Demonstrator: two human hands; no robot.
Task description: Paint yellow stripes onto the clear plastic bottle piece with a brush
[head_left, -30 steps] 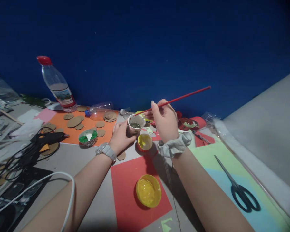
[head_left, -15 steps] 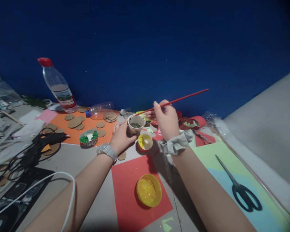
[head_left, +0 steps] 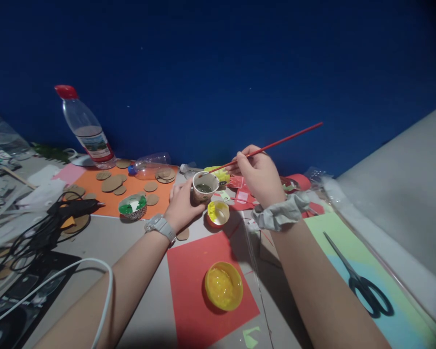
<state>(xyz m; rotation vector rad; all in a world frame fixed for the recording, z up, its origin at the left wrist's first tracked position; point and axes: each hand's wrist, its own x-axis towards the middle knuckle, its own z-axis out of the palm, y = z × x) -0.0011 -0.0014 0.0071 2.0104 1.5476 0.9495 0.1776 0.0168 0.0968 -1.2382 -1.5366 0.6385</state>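
My left hand is wrapped round a paper cup holding dark, murky liquid. Between the fingers of my right hand is a thin red paintbrush, slanting up to the right. Its lower end reaches the cup's rim; the tip is hard to make out there. Just in front of the cup stands a small cup with yellow paint on its inner wall. Nearer to me, a yellow bowl of yellow paint rests on a red sheet. Left of my left hand sits a small bowl with green paint.
Cardboard discs and a small clear bottle lie on an orange sheet. A red-capped bottle stands behind. A glue gun with black cable is at left, scissors at right. A white cable crosses my left forearm.
My right hand has shifted to the right with the paintbrush, whose lower end has moved slightly right along the cup's rim. My left hand has stayed on the cup.
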